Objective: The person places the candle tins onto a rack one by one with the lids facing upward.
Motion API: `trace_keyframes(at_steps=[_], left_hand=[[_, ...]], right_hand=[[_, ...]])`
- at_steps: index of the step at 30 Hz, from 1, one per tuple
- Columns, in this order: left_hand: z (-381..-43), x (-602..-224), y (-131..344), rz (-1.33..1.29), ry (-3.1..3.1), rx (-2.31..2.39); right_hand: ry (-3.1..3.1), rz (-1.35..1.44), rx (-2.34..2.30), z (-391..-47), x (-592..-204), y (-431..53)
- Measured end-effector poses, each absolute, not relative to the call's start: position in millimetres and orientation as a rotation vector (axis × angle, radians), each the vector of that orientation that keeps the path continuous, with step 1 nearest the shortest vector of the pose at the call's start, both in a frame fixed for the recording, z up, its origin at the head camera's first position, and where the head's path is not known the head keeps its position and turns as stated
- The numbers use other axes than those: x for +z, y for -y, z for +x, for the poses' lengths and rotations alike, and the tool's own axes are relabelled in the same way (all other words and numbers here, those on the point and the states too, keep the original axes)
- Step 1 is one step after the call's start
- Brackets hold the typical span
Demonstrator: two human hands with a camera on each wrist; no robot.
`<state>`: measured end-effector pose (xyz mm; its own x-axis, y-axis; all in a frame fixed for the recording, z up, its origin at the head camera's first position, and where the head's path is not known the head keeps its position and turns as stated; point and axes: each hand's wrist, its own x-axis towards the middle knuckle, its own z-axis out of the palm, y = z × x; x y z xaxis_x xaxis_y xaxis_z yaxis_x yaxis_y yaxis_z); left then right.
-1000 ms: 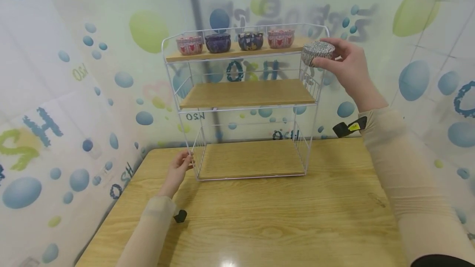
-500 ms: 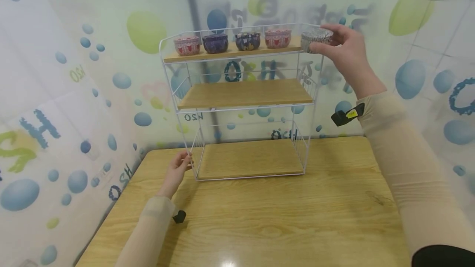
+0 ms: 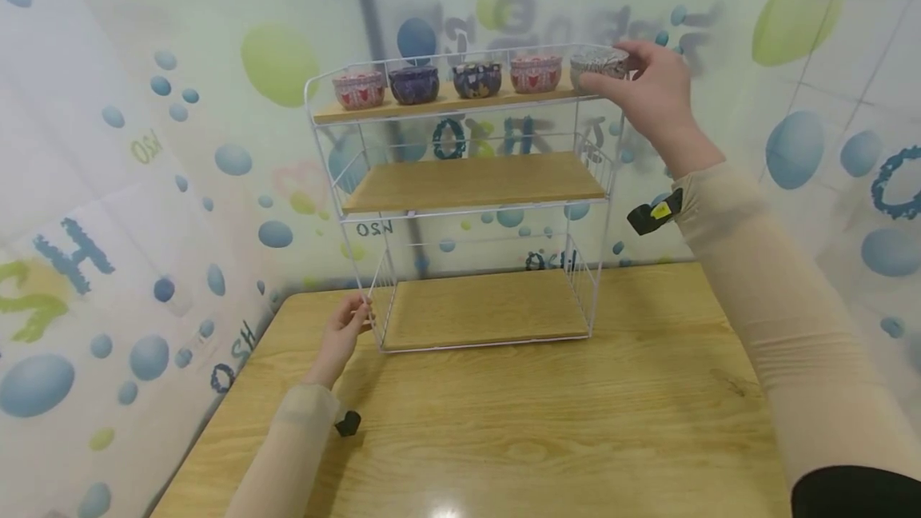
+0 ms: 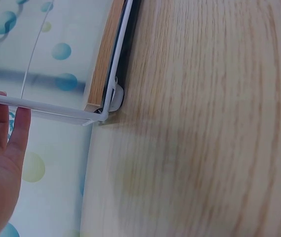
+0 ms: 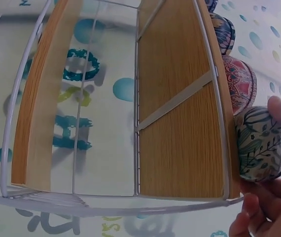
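Observation:
A small round tin (image 3: 599, 69) with a pale leaf pattern is at the right end of the wire rack's top shelf (image 3: 446, 104). My right hand (image 3: 651, 94) holds it between thumb and fingers. In the right wrist view, the leaf-patterned tin (image 5: 263, 143) stands right at the shelf board's edge. Low on the left, my left hand (image 3: 341, 334) grips the white side post of the rack (image 3: 357, 262). The left wrist view has the fingers (image 4: 18, 133) at the white rod, near the rack's bottom corner.
Along the top shelf stand a red-heart tin (image 3: 360, 91), a purple tin (image 3: 414, 85), a dark floral tin (image 3: 477, 80) and another red-heart tin (image 3: 536, 73). Below are a middle shelf (image 3: 475, 181) and a bottom shelf (image 3: 489, 306). The rack stands on a wooden table (image 3: 504, 422) before a patterned wall.
My right hand has raised the leaf-patterned tin from beside the rack's upper right corner, then moved it left onto the top shelf's end. The left hand stays at the post.

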<state>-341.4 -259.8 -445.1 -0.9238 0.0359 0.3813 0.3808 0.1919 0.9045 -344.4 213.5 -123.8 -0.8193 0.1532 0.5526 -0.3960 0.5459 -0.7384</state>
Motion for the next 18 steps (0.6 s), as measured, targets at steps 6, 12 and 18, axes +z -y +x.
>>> trace_keyframes(at_steps=[6, 12, 18], left_hand=[[-340.7, -442.8, 258.7, -0.351, 2.214, -1.812], [-341.9, -444.1, 259.2, -0.354, 2.205, -1.809], [-343.2, -446.6, 260.8, -0.377, 2.197, -1.794]], right_hand=[[2.248, 0.180, 1.073, -345.2, -123.4, -207.9], [2.251, 0.187, 1.005, -345.0, -123.6, -204.9], [2.213, 0.201, 1.011, -346.8, -124.5, -201.4]])
